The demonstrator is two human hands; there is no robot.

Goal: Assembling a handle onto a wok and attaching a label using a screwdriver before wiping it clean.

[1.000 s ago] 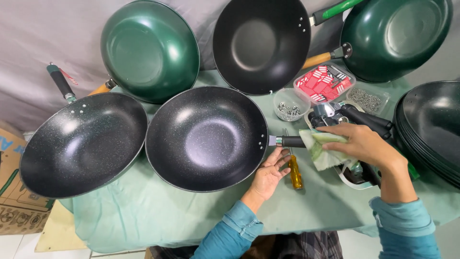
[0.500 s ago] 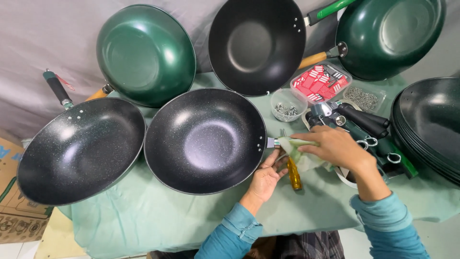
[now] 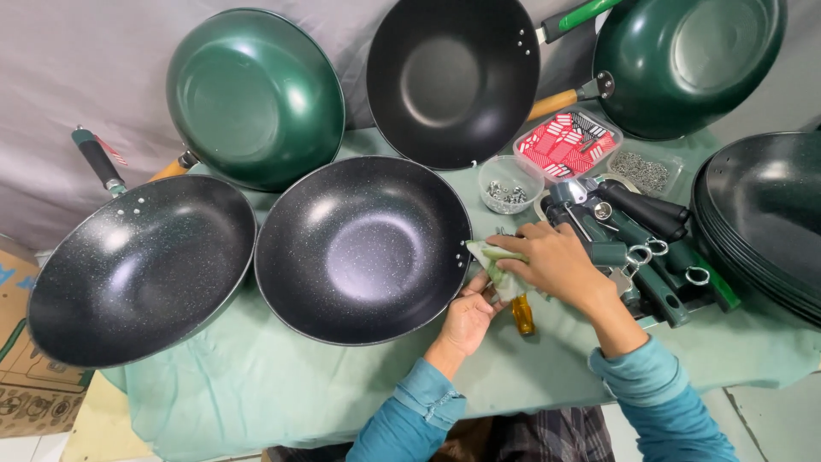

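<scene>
Pressing a pale green handle (image 3: 494, 259) to the wok (image 3: 363, 248), right hand (image 3: 556, 263) grips it; left hand (image 3: 469, 315) seemingly steadies.

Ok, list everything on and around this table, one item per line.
Black speckled woks: two, on the green cloth, left and centre.
Green woks: two, propped against the grey backdrop.
Black wok: one, propped at top centre.
Stacked black pans: several, right edge.
Loose handles: a pile, dark green and black, right of centre.
Clear tub of screws: one, by the pile.
Tray of red packets: one, behind the tub.
Screwdriver: one, amber handle, on the cloth.
Cardboard box: one, lower left.
Green cloth: one, covers the table.
Left hand: at the centre wok's rim.
Right hand: on a pale green wrapper.
</scene>
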